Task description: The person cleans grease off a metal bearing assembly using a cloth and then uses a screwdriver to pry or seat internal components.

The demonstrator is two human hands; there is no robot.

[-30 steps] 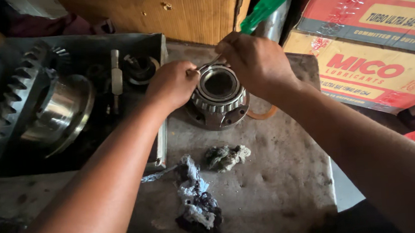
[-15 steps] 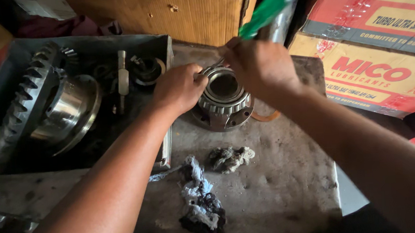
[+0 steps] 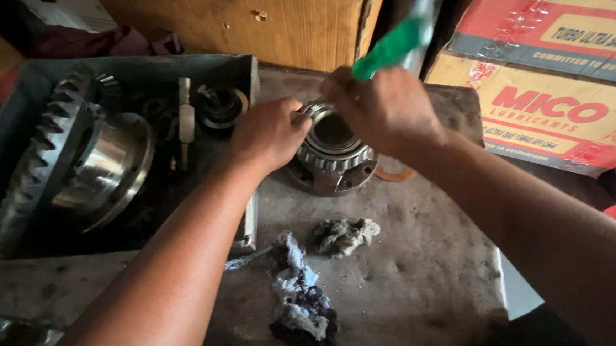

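A round metal bearing hub point(image 3: 333, 161) with roller teeth stands upright on a dirty grey bench top point(image 3: 427, 258). My left hand point(image 3: 271, 134) rests against the hub's left rim, fingers curled onto it. My right hand point(image 3: 382, 108) is closed around a tool with a green handle point(image 3: 386, 49), held at the hub's top right rim. The tool's tip is hidden behind my fingers.
A grey metal tray point(image 3: 244, 63) at left holds a large ring gear point(image 3: 43, 161), a shiny differential housing point(image 3: 108, 171) and small parts. Greasy rags point(image 3: 301, 294) and a wad point(image 3: 344, 233) lie in front. Cardboard boxes point(image 3: 551, 72) stand at right and behind.
My right hand with the green-handled tool has shifted slightly along the hub's top rim. My left hand stays on the hub's left side.
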